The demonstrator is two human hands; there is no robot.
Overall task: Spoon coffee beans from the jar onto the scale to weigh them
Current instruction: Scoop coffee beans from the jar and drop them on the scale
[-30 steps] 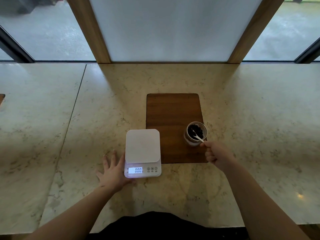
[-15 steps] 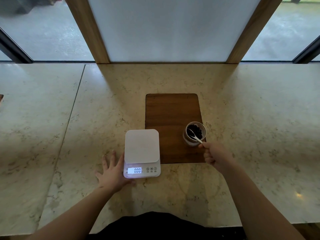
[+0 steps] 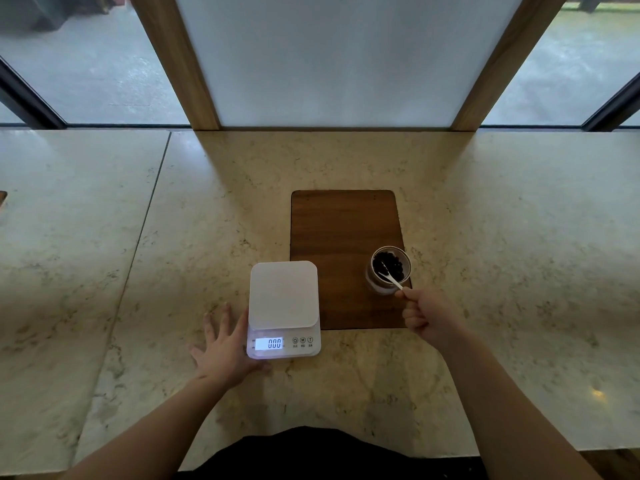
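Observation:
A small glass jar (image 3: 377, 285) holding dark coffee beans (image 3: 394, 264) stands on the right side of a wooden board (image 3: 341, 230). My right hand (image 3: 427, 315) is shut on the handle of a white spoon (image 3: 390, 277), whose bowl dips into the jar among the beans. A white digital scale (image 3: 283, 294) sits left of the jar, overlapping the board's left edge, its lit display reading 0.00 and its platform bare. My left hand (image 3: 225, 348) lies flat on the counter with fingers spread, touching the scale's left side.
The marble counter (image 3: 502, 237) runs wide on both sides, with a seam (image 3: 145, 223) at the left. A wooden-framed white panel (image 3: 332, 60) and windows stand at the back edge. A brown object (image 3: 2, 199) pokes in at the far left.
The spoon's bowl has shifted slightly inside the jar, and my right hand has barely moved. My left hand and the scale stay put.

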